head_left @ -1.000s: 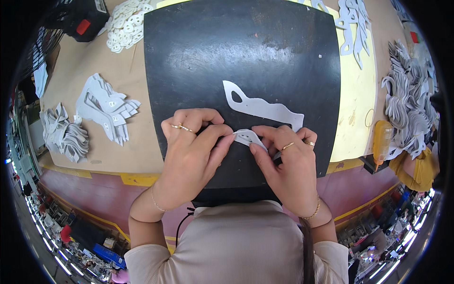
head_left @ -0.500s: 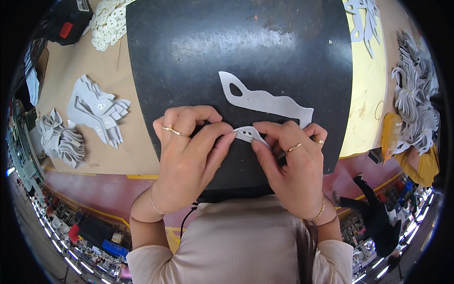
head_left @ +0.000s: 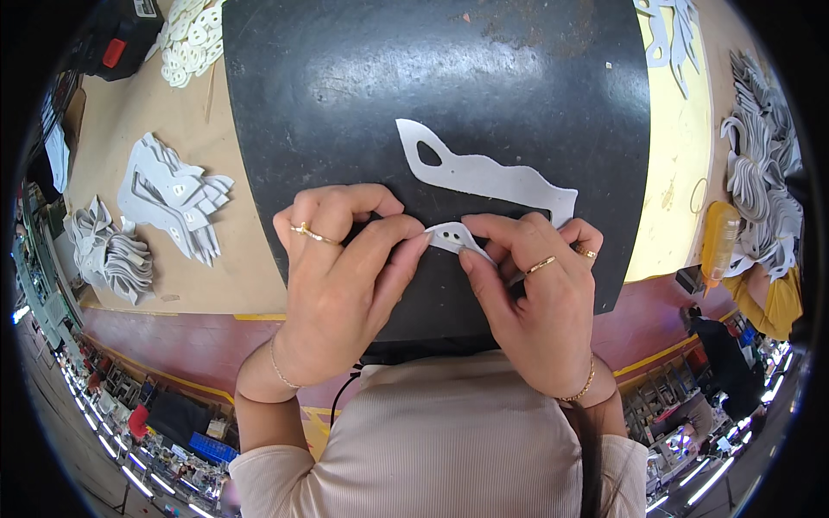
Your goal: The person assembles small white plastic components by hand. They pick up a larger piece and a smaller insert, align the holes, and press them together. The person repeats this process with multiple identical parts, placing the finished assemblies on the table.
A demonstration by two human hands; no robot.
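In the middle of the head view, a small light-grey shaped piece point(head_left: 448, 236) with two little holes is pinched by its left tip between thumb and forefinger of my left hand point(head_left: 341, 276). My right hand point(head_left: 540, 293) grips the other side of it, thumb below and forefinger above. Beyond the fingers, a long wavy light-grey cut piece point(head_left: 484, 176) lies flat on a black mat point(head_left: 345, 95), with an oval opening at its left end. Its right end runs down behind my right fingers, so I cannot tell whether it joins the small piece.
Stacks of grey cut pieces point(head_left: 173, 194) lie on the left of the table. A heap of small cream pieces point(head_left: 192, 41) sits at the far left. On the right are more grey pieces point(head_left: 760, 164) and a yellow bottle point(head_left: 718, 242). A person in dark clothes point(head_left: 730, 367) is behind at right.
Both hands keep their pinch on the small piece, which has shifted only slightly. The view has moved a little. The person in dark clothes at the lower right has changed position.
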